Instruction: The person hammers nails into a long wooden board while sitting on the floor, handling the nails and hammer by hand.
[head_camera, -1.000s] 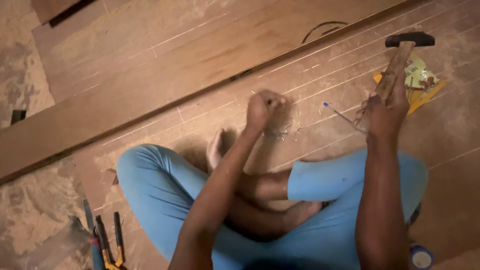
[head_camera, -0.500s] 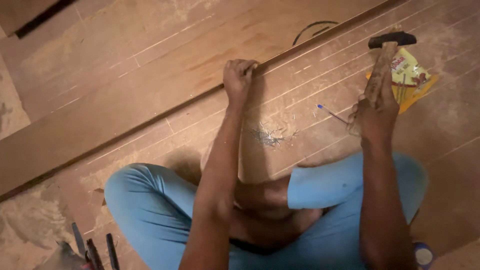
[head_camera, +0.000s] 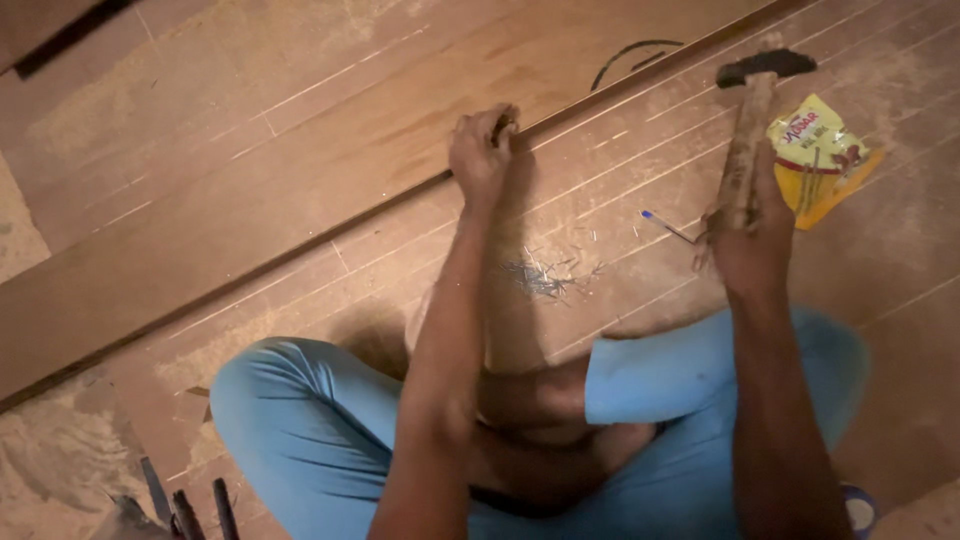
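Nearest, at six o'clock, the person sits cross-legged in light blue trousers (head_camera: 300, 420) on a brown wooden board (head_camera: 620, 170) scored with pale lines. At seven o'clock, by the left knee, a few tool handles (head_camera: 185, 510) poke into view at the bottom edge; what kind they are cannot be told. At five o'clock a small round blue-rimmed thing (head_camera: 858, 510) sits at the frame edge, half hidden behind the right arm.

Further out, just past the shins, a small heap of thin nails (head_camera: 540, 275) lies loose on the board. At two o'clock from the heap, a blue-tipped pen (head_camera: 668, 226) lies flat, near the right hand (head_camera: 748, 245). That hand is clamped around the lower end of a wooden-handled hammer (head_camera: 745, 140), which is raised with its dark head at the far end, pointing towards one o'clock. Just beside the hammer, on its three o'clock side, a yellow packet (head_camera: 815, 155) lies on the board.

Farther still, at twelve o'clock, the left hand (head_camera: 480, 150) is pinched shut, fingertips together, at the edge of a long plank (head_camera: 250, 210) that runs diagonally across the board. What it pinches is too small to tell. Beyond the plank's edge a dark curved pencil mark (head_camera: 635, 55) shows.
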